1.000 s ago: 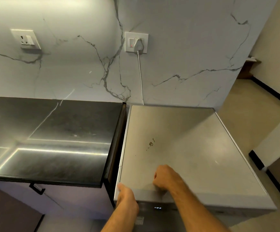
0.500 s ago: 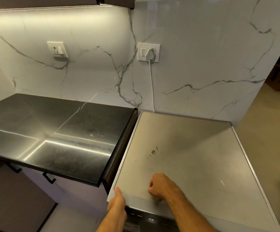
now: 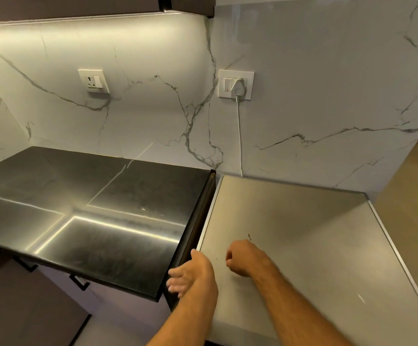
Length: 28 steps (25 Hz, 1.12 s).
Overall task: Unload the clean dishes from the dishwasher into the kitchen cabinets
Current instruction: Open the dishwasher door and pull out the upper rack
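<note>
Below both hands sits the dishwasher (image 3: 302, 245), its flat grey top filling the right of my view beside the black countertop (image 3: 90, 221); its door and front lie under the near edge, out of sight. Its near front edge runs left to right just below my wrists. My left hand (image 3: 190, 273) hangs at the front-left corner, over the gap between appliance and counter, fingers (image 3: 175, 283) spread loosely and gripping nothing. My right hand (image 3: 242, 258) hovers over or rests on the top as a loose fist, empty; I cannot tell if it touches. I judge the left hand nearer the door edge, so the pull starts downward and toward me.
</note>
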{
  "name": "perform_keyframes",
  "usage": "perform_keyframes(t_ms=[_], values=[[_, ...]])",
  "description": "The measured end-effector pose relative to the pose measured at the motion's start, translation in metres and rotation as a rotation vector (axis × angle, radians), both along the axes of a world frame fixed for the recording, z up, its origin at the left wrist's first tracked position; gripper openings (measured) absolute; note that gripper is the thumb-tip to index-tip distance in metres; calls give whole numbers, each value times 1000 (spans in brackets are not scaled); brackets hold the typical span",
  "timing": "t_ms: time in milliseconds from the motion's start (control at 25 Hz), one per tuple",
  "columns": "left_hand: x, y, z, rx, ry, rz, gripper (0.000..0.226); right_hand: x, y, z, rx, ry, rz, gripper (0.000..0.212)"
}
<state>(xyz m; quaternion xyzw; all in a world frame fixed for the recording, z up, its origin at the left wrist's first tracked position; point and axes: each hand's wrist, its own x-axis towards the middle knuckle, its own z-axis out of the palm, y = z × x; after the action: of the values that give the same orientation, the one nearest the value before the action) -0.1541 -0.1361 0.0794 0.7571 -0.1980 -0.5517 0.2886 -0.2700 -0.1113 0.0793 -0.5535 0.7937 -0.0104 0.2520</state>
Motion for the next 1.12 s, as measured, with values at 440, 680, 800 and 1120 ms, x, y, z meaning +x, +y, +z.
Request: perform_keyframes(t_ms=[440,680,800,1120], values=[[-61,-165,95,-979,-404,-986,62,-50,-109,85,-353,119,-40,76],[-89,-250,156,-1321,-791,-1280,78,-82,-175,150,-484,224,-127,91],[-108,-280,177,-1356,-898,-1339,78,-97,-204,181,-510,274,-150,94],[-150,-333,213,-1407,-1025,-1379,88,-125,-234,201,-509,288,-186,97]])
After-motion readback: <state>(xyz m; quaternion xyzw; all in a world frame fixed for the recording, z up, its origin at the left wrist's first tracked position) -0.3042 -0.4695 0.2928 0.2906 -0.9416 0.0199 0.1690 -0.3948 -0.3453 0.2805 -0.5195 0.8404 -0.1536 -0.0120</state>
